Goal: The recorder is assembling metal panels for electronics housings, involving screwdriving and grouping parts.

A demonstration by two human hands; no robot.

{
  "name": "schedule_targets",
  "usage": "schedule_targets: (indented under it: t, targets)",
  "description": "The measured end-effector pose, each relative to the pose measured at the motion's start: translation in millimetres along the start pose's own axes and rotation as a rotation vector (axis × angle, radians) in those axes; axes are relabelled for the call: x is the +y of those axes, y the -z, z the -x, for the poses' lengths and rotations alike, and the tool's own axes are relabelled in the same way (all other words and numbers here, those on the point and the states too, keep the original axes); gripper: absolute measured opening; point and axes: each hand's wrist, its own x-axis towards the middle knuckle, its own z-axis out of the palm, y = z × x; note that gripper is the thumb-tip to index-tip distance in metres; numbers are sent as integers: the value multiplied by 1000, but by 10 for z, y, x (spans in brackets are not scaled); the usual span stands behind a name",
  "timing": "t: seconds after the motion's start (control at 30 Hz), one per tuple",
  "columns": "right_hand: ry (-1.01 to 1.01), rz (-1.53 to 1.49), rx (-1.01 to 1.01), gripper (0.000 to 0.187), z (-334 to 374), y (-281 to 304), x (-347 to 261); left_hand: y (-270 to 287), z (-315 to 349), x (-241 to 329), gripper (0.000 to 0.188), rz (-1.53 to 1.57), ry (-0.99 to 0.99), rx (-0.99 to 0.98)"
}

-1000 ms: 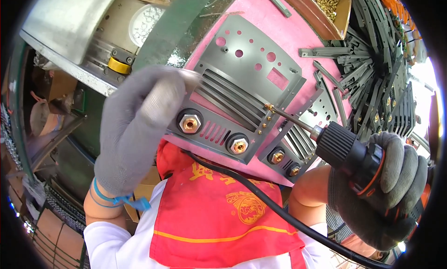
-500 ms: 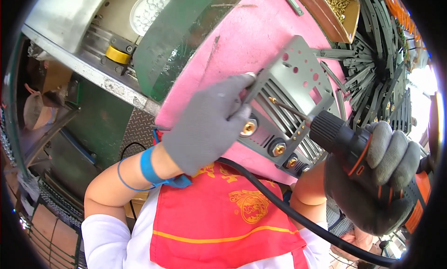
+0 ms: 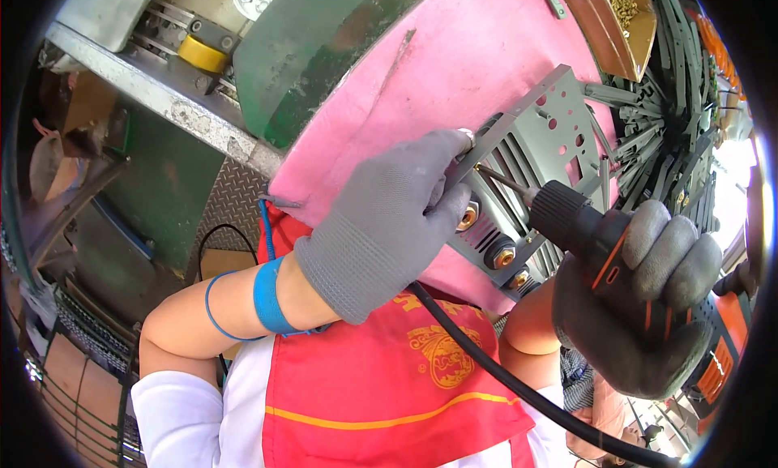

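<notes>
A grey sheet-metal chassis [image 3: 531, 140] with slots and round holes is tilted over the pink work surface. My left hand [image 3: 377, 221], in a grey glove, is closed around its near left edge, thumb and fingers pinching the rim. In my gloved right hand [image 3: 648, 298] is a black and orange power screwdriver [image 3: 579, 225]. Its long bit [image 3: 504, 180] points left, with a small brass-coloured screw [image 3: 480, 168] at the tip, close to the chassis edge beside my left fingers. Large brass-centred connectors [image 3: 503, 258] sit along the chassis's near side.
A pile of dark metal strips [image 3: 648, 144] lies at the right, below a cardboard box [image 3: 608, 30] of small brass screws. The pink mat [image 3: 421, 71] meets a green surface [image 3: 300, 63]. A thick black cable [image 3: 502, 367] crosses in front of my red apron [image 3: 381, 379].
The screwdriver has shifted slightly left, bringing the screw at its tip from over the slots to the chassis's edge. My left hand keeps its hold; the view has shifted a little.
</notes>
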Motion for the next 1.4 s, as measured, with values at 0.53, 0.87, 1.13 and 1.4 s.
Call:
schedule_targets:
  t: [0.53,0.87,1.13,1.4]
  targets:
    - [-85,-150,-220,23,-171,-73,152,-54,0,-95,30,53,-28,25]
    - [-147,-80,-337,26,-273,-68,133,115,32,64,24,45,153,-86]
    - [-66,59,-361,29,-158,82,-56,305,-42,5,27,519,190,-140]
    - [341,-240,-135,31,-271,157,-308,336,-352,103,33,661,260,-367]
